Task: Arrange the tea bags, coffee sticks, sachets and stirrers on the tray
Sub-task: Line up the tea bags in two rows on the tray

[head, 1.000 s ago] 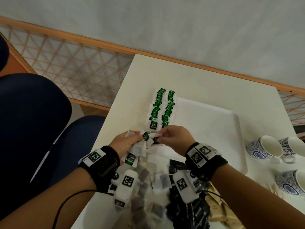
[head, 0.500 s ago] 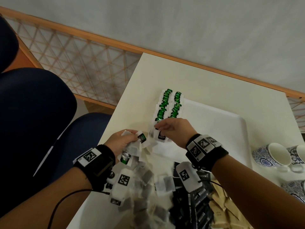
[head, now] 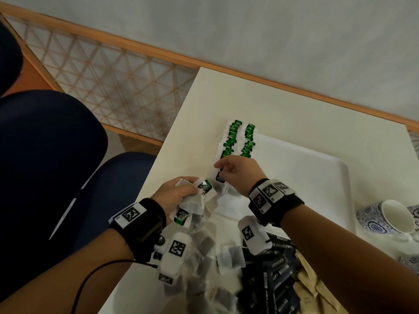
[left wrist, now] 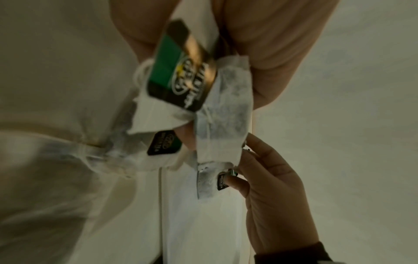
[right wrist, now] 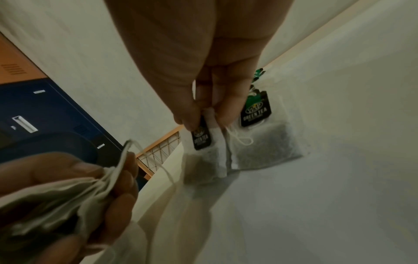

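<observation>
table (head: pixel 294 114) | white tray (head: pixel 322 177) | patterned cups (head: pixel 385 217) | loose tea bags (head: pixel 229 257)

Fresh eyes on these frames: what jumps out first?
The two green rows of tea bags along the tray's left edge stand out, with the right hand pinching one more tea bag at their near end. The left hand grips a bunch of bags beside the tray. Loose bags, dark coffee sticks and brown sachets are piled nearest the person.
</observation>
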Motion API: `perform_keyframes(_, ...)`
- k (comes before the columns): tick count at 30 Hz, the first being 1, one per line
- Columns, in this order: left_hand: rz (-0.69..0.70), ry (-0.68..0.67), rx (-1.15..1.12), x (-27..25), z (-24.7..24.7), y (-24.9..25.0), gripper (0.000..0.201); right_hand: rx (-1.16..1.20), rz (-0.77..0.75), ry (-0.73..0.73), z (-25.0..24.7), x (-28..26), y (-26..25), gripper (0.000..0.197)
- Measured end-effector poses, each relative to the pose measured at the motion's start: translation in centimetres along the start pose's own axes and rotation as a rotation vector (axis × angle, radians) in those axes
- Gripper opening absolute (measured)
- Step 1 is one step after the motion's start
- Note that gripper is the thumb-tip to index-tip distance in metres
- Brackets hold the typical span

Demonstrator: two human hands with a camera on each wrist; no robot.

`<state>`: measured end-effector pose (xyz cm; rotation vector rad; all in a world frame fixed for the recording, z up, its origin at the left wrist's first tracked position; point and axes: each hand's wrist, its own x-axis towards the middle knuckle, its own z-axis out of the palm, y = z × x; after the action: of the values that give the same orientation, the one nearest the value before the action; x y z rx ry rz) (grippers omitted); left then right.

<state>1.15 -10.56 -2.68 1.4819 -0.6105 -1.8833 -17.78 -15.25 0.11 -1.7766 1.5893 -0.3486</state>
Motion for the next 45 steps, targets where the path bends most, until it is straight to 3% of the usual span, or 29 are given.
perform_keyframes(5, 0.015, -0.022, -0.008, 0.2, 1.0, 0.0, 0.02, 0.025, -0.048, 0.078, -0.6, -1.0, -0.7, 0.013)
perform_keyframes(11, 0.027, -0.044, -0.037, 0.0, 2.2, 0.1, 0.021, 0.05, 0.06, -0.093, -0.5, -2.8, -0.7, 0.015)
perform_keyframes(16, -0.018, -0.071, 0.027, -0.4, 1.9, -0.4, 0.021, 0.171, 0.069, 0.005, -1.7, -3.8, 0.8, 0.015)
perform_keyframes(20, -0.05, -0.078, 0.011, -0.9, 1.7, -0.2, 0.014, 0.027, 0.023, -0.05, -2.9, -4.8, 1.7, 0.02)
perform_keyframes(26, -0.112, -0.116, -0.04, -1.4, 1.5, 0.1, 0.031, -0.048, 0.054, -0.138, -2.9, -4.9, 2.7, 0.02)
perform_keyframes(37, -0.07, -0.088, -0.056, -0.7, 2.1, 0.4, 0.034, -0.1, 0.119, -0.029, -2.6, -2.1, 3.2, 0.02)
perform_keyframes(43, -0.092, -0.101, -0.093, -0.9, 2.6, 0.5, 0.04, -0.199, 0.033, 0.038, -2.6, -2.2, 3.7, 0.017)
perform_keyframes(45, -0.078, -0.105, -0.088, -0.8, 2.8, 0.5, 0.031, -0.179, -0.036, 0.095, -2.6, -2.8, 3.4, 0.017)
